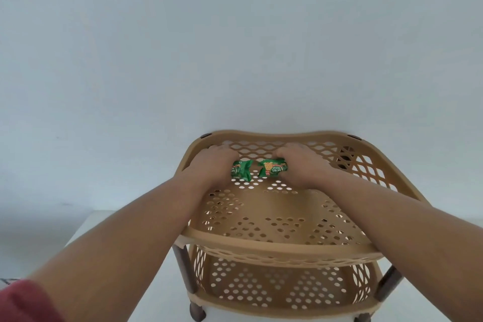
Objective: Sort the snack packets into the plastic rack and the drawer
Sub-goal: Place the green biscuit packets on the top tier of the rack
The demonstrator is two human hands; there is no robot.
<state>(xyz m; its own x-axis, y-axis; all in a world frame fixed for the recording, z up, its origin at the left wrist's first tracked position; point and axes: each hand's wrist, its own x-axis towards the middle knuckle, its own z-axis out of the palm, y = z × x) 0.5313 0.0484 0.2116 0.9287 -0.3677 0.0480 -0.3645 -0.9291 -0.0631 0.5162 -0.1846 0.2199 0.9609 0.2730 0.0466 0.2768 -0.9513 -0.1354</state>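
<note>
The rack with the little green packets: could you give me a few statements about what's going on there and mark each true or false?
1. Each hand holds a green packet. True: the left hand grips one packet, the right hand grips the other packet.
2. The packets are on the rack's lower shelf. False: they are at the top shelf.
3. The lower shelf looks empty. True.
4. The rack is blue. False: it is tan with dark posts.
</note>
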